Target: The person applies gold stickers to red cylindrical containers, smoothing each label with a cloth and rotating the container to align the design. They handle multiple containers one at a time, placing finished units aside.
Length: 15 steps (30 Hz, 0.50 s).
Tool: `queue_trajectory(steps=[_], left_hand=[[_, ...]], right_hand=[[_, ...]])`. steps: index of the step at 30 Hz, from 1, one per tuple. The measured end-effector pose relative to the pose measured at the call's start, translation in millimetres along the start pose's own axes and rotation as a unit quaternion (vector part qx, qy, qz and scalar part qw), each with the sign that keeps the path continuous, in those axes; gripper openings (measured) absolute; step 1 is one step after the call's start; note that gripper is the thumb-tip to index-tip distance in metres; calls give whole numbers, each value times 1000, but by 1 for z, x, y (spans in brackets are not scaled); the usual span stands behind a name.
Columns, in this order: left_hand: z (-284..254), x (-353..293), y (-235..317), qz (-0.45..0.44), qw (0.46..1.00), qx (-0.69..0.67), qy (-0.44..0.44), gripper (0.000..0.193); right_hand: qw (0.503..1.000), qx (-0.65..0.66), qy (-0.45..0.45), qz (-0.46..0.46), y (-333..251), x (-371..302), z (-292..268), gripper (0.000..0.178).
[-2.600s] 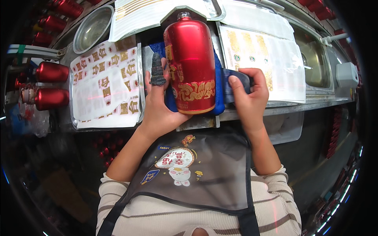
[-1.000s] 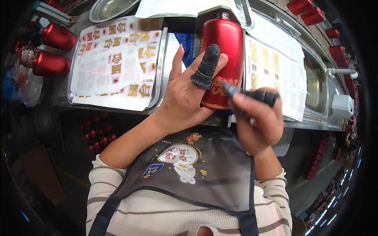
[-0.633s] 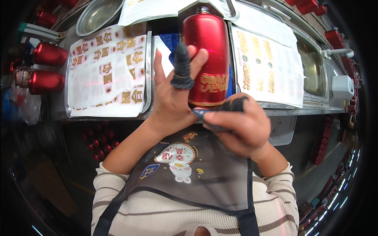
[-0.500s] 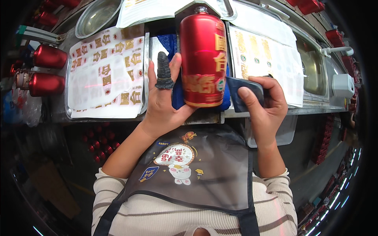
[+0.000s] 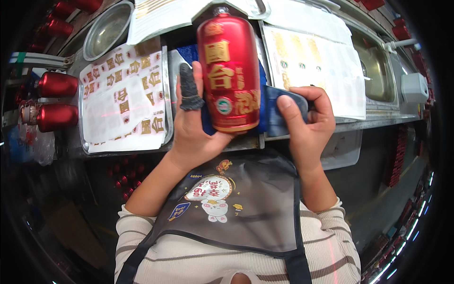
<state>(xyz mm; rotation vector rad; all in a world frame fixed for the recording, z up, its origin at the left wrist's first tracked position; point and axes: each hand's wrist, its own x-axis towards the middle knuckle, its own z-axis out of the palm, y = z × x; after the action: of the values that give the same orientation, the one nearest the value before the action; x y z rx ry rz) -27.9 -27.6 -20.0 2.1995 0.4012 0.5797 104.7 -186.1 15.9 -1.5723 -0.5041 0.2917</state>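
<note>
A red bottle (image 5: 229,71) with gold lettering and a small green-and-white round mark lies in front of me, its neck pointing away. It rests over a blue cloth (image 5: 208,124). My left hand (image 5: 195,125) is along the bottle's left side, fingers stretched up and thumb against its base. A black cover (image 5: 190,89) sheathes one of its fingers. In my right hand (image 5: 309,120) a flat dark-blue scraper (image 5: 279,111) is pinched between thumb and fingers. The scraper's left edge is close beside the bottle; contact cannot be made out.
To the left, a metal tray (image 5: 166,90) holds gold-printed transfer sheets (image 5: 123,78), with two red bottles (image 5: 57,118) beyond. A metal bowl (image 5: 109,31) stands behind. On the right lie more printed sheets (image 5: 331,71), then a sink (image 5: 378,71) and a white container (image 5: 414,88).
The bottle has turned, bringing the gold lettering and green mark round toward the left of its upper face. Both hands stay beside it, and the right still holds the scraper.
</note>
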Motion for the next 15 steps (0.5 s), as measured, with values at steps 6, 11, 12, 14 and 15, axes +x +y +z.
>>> queue_trajectory(steps=[6,11,12,14,15], left_hand=[[-8,2,-16,90,984,150,-26,108],[-4,3,-24,11,997,69,-45,94],[-5,4,-22,24,995,81,-45,95],[-4,6,-20,50,995,83,-11,96],[-5,7,-19,31,997,70,-25,96]], right_hand=[[995,-7,15,99,21,6,-6,15],[1000,4,0,11,5,-5,12,18],[999,10,13,35,11,0,5,19],[997,33,20,64,7,0,1,19],[1000,10,-25,-9,-6,-4,6,18]])
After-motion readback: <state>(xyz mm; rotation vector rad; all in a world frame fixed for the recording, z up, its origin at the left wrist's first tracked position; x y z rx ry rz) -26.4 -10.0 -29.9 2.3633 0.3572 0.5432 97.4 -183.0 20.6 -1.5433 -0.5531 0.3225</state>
